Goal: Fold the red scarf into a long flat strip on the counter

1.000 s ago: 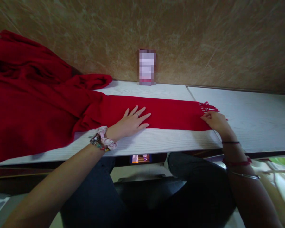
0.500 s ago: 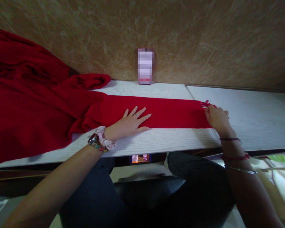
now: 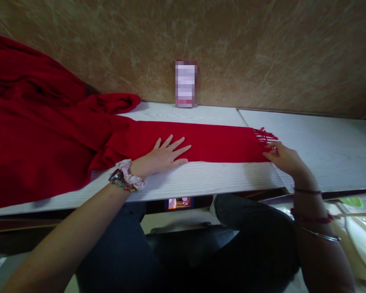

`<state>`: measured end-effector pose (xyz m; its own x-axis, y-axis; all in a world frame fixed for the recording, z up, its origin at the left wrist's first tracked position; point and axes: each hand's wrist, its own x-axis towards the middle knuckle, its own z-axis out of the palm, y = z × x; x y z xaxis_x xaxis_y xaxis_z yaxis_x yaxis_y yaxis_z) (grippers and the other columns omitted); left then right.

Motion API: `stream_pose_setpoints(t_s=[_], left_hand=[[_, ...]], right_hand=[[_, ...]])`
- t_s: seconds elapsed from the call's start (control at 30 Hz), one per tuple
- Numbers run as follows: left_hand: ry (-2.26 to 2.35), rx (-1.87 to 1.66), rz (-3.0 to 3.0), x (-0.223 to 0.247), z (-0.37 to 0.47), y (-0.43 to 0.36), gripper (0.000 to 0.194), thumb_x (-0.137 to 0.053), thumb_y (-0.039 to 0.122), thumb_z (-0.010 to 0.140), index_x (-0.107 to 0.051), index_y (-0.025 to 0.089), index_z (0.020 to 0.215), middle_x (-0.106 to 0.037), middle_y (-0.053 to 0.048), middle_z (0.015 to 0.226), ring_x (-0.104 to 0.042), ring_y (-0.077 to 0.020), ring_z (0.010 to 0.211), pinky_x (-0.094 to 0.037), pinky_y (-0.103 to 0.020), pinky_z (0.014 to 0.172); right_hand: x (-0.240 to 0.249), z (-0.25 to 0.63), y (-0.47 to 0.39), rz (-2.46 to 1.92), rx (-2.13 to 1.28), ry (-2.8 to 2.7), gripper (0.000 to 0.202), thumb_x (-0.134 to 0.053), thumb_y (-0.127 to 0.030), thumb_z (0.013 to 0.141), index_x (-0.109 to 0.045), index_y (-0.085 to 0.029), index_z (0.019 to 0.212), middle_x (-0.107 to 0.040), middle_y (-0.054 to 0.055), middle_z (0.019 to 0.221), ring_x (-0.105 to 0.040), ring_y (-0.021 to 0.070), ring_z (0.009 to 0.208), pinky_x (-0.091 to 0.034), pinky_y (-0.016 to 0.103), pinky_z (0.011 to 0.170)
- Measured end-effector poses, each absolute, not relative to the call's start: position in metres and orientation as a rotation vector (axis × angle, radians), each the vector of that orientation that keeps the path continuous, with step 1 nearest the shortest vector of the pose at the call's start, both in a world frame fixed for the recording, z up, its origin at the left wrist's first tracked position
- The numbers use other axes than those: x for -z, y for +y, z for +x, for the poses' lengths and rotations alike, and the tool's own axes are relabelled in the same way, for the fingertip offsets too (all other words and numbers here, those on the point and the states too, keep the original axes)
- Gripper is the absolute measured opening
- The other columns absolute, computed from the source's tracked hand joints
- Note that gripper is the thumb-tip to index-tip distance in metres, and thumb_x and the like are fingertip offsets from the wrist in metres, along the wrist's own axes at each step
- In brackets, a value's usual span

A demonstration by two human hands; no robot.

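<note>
A red fringed scarf (image 3: pixel 219 142) lies lengthwise on the white wood-grain tabletop (image 3: pixel 207 179), its right part flat and its left part bunched into a large heap. My left hand (image 3: pixel 163 156) rests flat on the near edge of the smooth part, fingers spread, holding nothing. At the right end my right hand (image 3: pixel 282 156) has thumb and fingers pinched together on the fringe (image 3: pixel 264 135) by the near corner. Several loose strands fan out beyond that hand, and its curled fingers hide the rest.
A phone (image 3: pixel 186 84), its screen blurred out, leans against the brown marbled wall (image 3: pixel 262 53) behind the table. Below the front edge a small lit screen (image 3: pixel 179 203) shows between my legs. Plastic-wrapped items and a green object (image 3: pixel 352 202) are at the lower right.
My right hand has shifted slightly right and turned, uncovering more of the fringe strands. My left hand stays spread on the scarf.
</note>
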<state>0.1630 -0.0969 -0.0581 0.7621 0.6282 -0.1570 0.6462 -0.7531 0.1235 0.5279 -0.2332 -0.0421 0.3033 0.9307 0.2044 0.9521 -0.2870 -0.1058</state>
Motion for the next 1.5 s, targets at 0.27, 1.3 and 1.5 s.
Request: stream_pose_setpoints(t_s=[0.27,1.3,1.5], left_hand=[[1.031,0.182,2.788,0.058,0.158,-0.09,0.053,-0.021,0.053,0.095,-0.018,0.036,0.145,-0.01,-0.001,0.155,-0.001,-0.0365,0.141,-0.01,-0.06,0.107],[1.022,0.17,2.817,0.058,0.159,-0.091,0.052,-0.024,0.05,0.096,-0.018,0.035,0.145,-0.012,-0.002,0.155,-0.003,-0.0361,0.141,-0.012,-0.061,0.106],[1.043,0.171,2.825,0.054,0.159,-0.092,0.052,-0.027,0.05,0.095,-0.021,0.034,0.145,-0.012,-0.002,0.155,-0.004,-0.0353,0.141,-0.013,-0.06,0.107]], right_hand=[[0.043,0.508,-0.219,-2.262,-0.194,-1.469,0.022,-0.062,-0.019,0.068,-0.056,-0.018,0.089,-0.061,-0.001,0.062,-0.06,0.0181,0.063,-0.046,0.031,0.063],[0.053,0.534,-0.23,-2.409,0.103,-1.893,0.021,-0.061,-0.034,0.074,-0.071,-0.016,0.076,-0.071,0.011,0.086,-0.056,0.0289,0.097,-0.041,0.04,0.088],[0.047,0.531,-0.23,-2.534,0.049,-1.811,0.022,-0.05,-0.027,0.079,-0.067,-0.018,0.071,-0.069,0.012,0.087,-0.059,0.0247,0.087,-0.044,0.035,0.076]])
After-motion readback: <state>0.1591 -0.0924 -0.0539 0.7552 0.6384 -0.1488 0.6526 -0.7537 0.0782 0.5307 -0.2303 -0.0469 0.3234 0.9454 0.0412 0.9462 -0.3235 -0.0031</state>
